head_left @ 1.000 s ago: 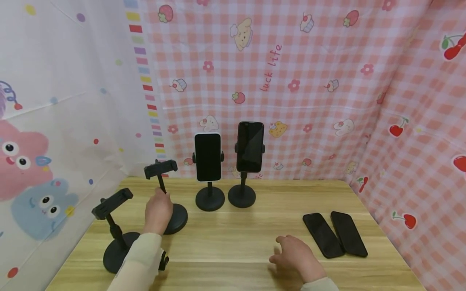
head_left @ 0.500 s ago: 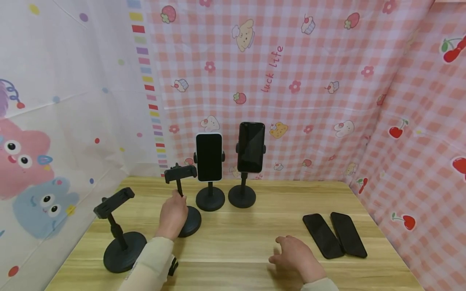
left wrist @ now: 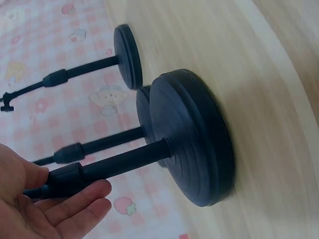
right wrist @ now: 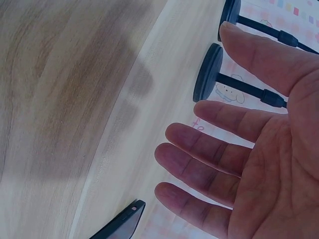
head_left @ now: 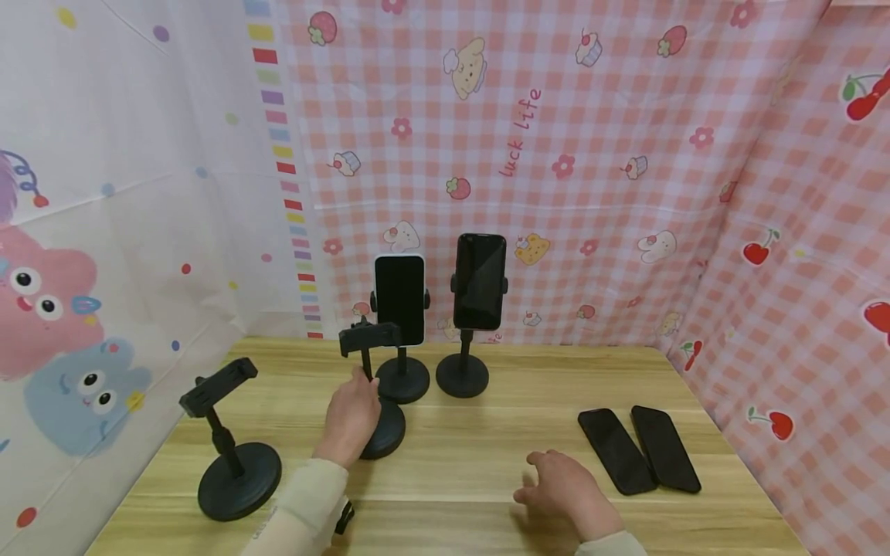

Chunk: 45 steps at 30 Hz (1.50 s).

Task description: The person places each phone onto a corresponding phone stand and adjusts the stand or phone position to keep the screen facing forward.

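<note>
My left hand (head_left: 351, 417) grips the post of a black phone stand (head_left: 385, 434), thumb and fingers around its collar in the left wrist view. The clamp on top of this stand holds no phone and overlaps the lower part of a white-edged phone (head_left: 399, 297) on the stand behind. My right hand (head_left: 559, 490) hovers over the table with relaxed, spread fingers and touches nothing. Closest to it are two dark phones (head_left: 617, 452) lying side by side. In the right wrist view its palm and fingers (right wrist: 199, 154) show nothing held.
Another black phone stand (head_left: 239, 483) with a bare clamp stands at the left. A black phone (head_left: 479, 282) sits upright in a stand at the back. The wooden table (head_left: 452, 463) meets patterned cloth (head_left: 591, 201) at the back and sides.
My left hand has moved right with the phone stand, bringing it in front of the stand with the white-edged phone. My right hand and the lying phones stay put.
</note>
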Motion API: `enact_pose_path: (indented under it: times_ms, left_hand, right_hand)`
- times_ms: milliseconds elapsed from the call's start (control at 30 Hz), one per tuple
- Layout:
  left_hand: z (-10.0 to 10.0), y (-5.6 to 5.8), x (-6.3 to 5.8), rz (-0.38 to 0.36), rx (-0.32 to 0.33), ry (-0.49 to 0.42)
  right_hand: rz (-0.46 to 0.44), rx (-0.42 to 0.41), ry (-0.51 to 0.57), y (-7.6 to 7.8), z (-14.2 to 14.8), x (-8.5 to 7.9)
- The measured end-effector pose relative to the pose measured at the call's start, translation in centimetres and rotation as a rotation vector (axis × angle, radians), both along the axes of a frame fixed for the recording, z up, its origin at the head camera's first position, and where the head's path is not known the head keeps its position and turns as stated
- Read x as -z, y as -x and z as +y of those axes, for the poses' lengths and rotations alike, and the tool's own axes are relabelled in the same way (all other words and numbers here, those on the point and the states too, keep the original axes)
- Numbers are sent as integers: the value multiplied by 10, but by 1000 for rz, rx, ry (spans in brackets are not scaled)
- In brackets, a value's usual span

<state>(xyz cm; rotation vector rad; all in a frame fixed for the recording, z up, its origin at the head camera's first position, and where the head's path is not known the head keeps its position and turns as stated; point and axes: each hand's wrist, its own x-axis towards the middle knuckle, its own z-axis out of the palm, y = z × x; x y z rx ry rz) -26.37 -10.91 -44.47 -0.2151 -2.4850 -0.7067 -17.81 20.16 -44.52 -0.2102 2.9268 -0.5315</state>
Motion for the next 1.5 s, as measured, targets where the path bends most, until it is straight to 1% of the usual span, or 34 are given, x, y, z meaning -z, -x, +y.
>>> enact_pose_path:
  times_ms: [167, 333, 467, 600, 667, 900, 1067, 1300, 1500]
  left_hand:
    - [14, -3, 0, -20, 19, -2]
    - [30, -4, -1, -75, 38, -26]
    - [40, -3, -1, -82, 48, -12]
    - [51, -1, -1, -78, 68, 21]
    - [57, 0, -2, -86, 80, 26]
    - [75, 5, -5, -166, 87, 17]
    - [87, 9, -7, -206, 85, 27]
    - [101, 12, -7, -215, 117, 14]
    - [112, 16, -7, -216, 96, 45]
  right_hand:
    - [-1, 3, 6, 0, 1, 0]
    - [8, 2, 5, -1, 2, 1]
    - [7, 4, 5, -1, 3, 2]
    - [7, 3, 10, -1, 6, 3]
    - [8, 5, 15, -1, 7, 3]
    - [24, 11, 23, -1, 10, 3]
    - [27, 15, 21, -2, 11, 3]
    - [18, 18, 19, -2, 12, 3]
    - [10, 25, 11, -3, 11, 2]
